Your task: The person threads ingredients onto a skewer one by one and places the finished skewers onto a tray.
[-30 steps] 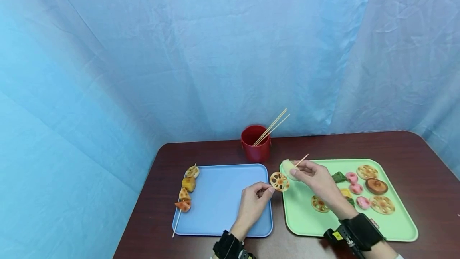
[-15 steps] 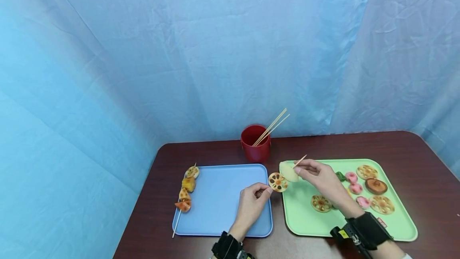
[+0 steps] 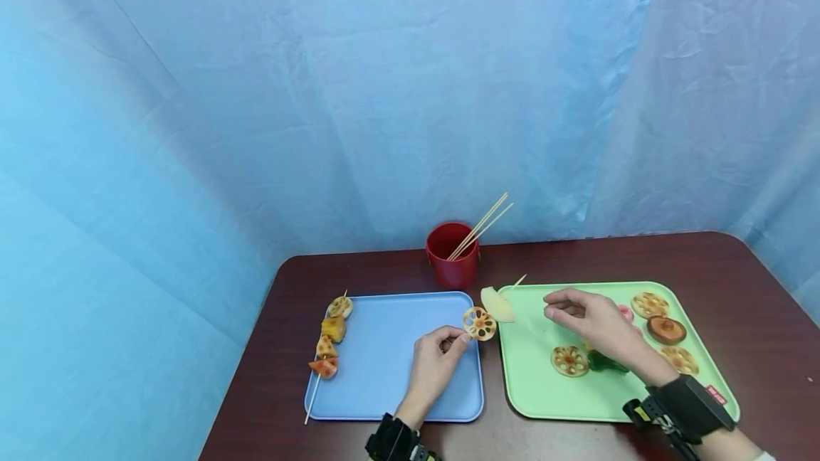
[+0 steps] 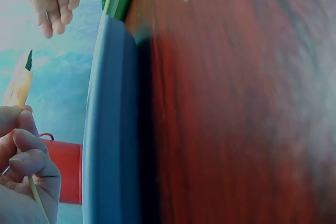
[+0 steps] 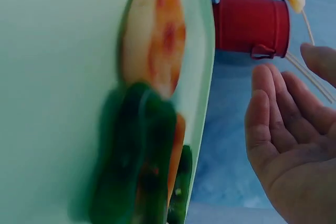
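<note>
left hand (image 3: pixel 435 365): grip clamped on skewer (image 4: pixel 37 198) behind lotus slice (image 3: pixel 480 324), likely leaving tip (image 3: pixel 521 279) free | right hand (image 3: pixel 596 326): grip apart above green tray (image 3: pixel 532 390)

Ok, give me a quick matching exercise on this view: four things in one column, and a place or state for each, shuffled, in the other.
Things:
1. Red cylindrical bucket
2. Brown round mushroom-like piece
3. Person's bare left hand
4. Person's bare right hand

Places or states:
A. Holding nothing
B. Lying on the pale green rectangular tray
C. Gripping a food-threaded wooden skewer
D. Containing thin, pale, leaning sticks

Pairs: 1-D, 2-B, 3-C, 4-A
</note>
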Motion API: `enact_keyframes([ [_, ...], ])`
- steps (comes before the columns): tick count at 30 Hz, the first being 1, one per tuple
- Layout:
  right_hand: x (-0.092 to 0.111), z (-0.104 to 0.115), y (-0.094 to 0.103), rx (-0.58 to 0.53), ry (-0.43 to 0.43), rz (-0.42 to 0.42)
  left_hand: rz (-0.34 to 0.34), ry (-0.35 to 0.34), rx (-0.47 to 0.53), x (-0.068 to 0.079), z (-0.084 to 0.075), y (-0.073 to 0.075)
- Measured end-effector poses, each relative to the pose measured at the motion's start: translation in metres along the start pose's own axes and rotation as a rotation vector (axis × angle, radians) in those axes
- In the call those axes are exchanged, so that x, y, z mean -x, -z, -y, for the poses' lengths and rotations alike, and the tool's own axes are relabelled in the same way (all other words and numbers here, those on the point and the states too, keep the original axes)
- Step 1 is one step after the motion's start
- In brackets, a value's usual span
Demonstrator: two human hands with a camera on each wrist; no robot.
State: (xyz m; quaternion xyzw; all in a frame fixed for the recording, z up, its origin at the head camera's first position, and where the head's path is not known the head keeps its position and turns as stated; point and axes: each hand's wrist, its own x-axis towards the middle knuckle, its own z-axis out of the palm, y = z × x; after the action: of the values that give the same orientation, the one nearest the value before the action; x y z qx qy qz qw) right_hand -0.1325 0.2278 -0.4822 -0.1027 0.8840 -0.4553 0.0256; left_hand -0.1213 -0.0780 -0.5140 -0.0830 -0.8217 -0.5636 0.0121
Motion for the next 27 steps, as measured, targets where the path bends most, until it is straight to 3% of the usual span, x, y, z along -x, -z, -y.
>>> enact_keyframes([
  [6,0.002,-0.006,0.004,0.195,0.072,0.077,-0.029,-0.005,-0.004,-0.001,0.002,0.005],
  [16,0.009,-0.008,0.006,0.371,0.155,0.177,-0.024,0.024,-0.009,-0.001,0.002,0.008],
  [27,0.015,-0.012,0.003,0.546,0.232,0.201,-0.022,0.035,0.006,-0.001,0.002,0.008],
])
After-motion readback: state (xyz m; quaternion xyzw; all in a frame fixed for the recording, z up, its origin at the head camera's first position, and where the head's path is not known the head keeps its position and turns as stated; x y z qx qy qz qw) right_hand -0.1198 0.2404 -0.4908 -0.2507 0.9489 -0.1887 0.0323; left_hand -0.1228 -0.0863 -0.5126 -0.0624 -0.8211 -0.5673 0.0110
